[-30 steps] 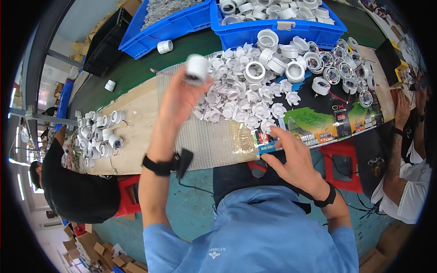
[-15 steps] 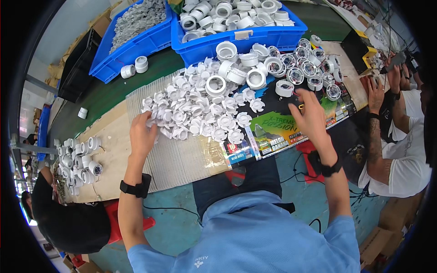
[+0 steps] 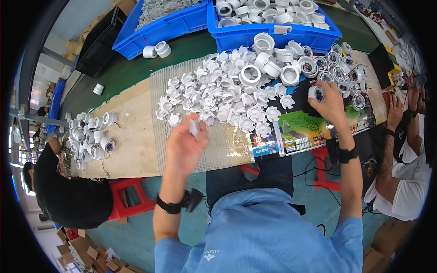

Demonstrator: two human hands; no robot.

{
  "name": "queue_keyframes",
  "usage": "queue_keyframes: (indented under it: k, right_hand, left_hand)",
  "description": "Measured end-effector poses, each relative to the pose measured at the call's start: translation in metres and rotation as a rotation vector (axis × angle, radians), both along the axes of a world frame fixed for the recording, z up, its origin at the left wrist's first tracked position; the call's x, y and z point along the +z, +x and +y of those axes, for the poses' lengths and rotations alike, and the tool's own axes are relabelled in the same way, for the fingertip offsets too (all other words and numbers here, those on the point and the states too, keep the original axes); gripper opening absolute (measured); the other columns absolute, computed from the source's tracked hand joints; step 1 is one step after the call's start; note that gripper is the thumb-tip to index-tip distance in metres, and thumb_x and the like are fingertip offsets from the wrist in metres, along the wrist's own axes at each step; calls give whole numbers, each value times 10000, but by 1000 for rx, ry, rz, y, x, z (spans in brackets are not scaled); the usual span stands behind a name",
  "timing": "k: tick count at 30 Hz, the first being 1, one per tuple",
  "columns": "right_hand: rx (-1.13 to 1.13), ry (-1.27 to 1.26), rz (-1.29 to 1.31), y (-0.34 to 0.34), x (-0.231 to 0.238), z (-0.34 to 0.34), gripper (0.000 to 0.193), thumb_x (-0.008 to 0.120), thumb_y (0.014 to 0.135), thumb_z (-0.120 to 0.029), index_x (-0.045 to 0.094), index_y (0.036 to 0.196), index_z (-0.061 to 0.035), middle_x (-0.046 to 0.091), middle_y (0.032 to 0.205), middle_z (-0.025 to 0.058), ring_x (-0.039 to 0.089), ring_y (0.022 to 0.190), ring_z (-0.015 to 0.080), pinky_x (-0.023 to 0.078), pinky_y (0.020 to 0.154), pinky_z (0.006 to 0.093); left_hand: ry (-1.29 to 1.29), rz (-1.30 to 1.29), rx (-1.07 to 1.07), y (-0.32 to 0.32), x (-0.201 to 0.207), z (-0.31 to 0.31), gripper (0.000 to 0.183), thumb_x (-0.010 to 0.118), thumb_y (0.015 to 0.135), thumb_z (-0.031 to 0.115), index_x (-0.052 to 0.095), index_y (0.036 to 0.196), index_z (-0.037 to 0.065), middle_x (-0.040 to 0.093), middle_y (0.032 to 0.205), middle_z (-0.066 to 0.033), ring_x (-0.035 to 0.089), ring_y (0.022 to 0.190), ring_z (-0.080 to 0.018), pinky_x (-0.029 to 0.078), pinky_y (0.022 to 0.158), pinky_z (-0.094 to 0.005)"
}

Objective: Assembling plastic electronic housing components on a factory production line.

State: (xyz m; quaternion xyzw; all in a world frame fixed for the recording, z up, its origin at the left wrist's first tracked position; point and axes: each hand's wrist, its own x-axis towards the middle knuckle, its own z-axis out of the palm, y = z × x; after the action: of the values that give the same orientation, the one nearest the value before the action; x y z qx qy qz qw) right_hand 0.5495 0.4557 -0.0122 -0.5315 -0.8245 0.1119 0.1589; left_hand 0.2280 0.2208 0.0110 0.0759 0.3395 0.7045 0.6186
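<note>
Light blue short-sleeved shirt (image 3: 255, 232) with a small white mark near the lower back. Dark trousers (image 3: 248, 175). 2 black wristbands: one on the left wrist (image 3: 170, 205) with a small black device clipped on, one on the right wrist (image 3: 347, 154).

A long workbench (image 3: 132, 141) runs from the left edge to the upper right of the frame, its far strip green (image 3: 123, 73). At centre a ribbed translucent mat (image 3: 218, 150) carries a heap of white plastic caps (image 3: 218, 98). Right of it lies a printed colourful sheet (image 3: 300, 132). Two blue bins (image 3: 182, 22) stand along the top, and white ring fittings (image 3: 88, 136) cluster at the left.
</note>
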Motion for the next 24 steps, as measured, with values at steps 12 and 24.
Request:
queue_keyframes:
  k: [12, 24]
  right_hand:
    - [517, -505, 851, -62, 22, -152, 717, 833, 654, -118, 508, 1289, -48, 577, 1067, 79, 559, 886, 176, 464, 782, 292]
    - [453, -514, 860, -76, -9, -154, 650, 816, 660, -90, 527, 1241, -50, 581, 1068, 103, 615, 874, 219, 505, 763, 316]
  left_hand:
    - [-52, 161, -191, 94, -6, 10, 408, 436, 951, 313, 495, 1218, 10, 570, 1223, -150, 549, 1145, -246, 434, 959, -380]
    - [69, 155, -205, 94, -42, 23, 429, 373, 984, 259, 460, 1299, -20, 510, 1329, -184, 508, 1222, -273, 404, 1040, -418]
